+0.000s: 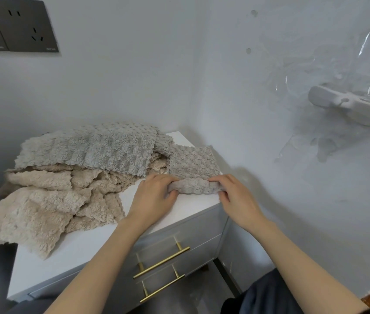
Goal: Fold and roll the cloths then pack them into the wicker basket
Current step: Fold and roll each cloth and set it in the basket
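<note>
Head view: looks like the rolling step. Left grip (154,197) and right grip (236,196) each pinch an end of the grey cloth (194,165). Its rolled edge sits between them, the rest flat just beyond on the bench (84,248). Next I'd guess roll it evenly toward the far edge. Pile (61,182) sits left of the grips, no basket in sight.

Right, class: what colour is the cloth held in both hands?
The held cloth is grey; head view shows it best.

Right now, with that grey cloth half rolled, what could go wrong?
The grey cloth is rolled only partway; if the left hand or right hand lets go, it may unroll. It lies near the front edge of the cabinet top and could drop. The beige cloth overhangs the edge and might slide off.
</note>
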`<action>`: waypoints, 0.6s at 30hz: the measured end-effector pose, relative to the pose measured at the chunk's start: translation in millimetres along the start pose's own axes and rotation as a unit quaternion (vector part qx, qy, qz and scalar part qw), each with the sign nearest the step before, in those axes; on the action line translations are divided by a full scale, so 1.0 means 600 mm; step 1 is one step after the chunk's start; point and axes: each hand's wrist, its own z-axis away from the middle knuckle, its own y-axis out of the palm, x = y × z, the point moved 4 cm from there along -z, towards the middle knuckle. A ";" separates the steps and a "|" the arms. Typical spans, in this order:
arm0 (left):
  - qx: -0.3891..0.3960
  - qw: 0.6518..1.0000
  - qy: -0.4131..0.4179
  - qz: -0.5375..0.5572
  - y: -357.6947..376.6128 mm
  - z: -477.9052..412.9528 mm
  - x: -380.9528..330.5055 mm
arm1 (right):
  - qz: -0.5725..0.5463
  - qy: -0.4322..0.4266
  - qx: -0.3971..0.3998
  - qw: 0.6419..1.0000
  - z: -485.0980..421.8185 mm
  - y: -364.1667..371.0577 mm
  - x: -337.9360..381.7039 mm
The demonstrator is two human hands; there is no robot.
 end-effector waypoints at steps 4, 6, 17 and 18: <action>0.025 0.995 -0.058 0.074 -0.007 -0.006 0.008 | -0.110 0.080 -0.007 0.991 -0.005 -0.012 -0.012; 0.036 0.989 -0.092 0.107 -0.008 -0.007 0.013 | -0.143 0.104 -0.004 0.984 -0.004 -0.016 -0.015; 0.014 0.979 -0.188 0.075 0.005 -0.002 0.013 | -0.102 0.267 -0.100 0.953 0.001 -0.022 -0.018; 0.009 0.979 -0.192 0.067 0.006 -0.002 0.013 | -0.066 0.260 -0.113 0.957 0.001 -0.023 -0.012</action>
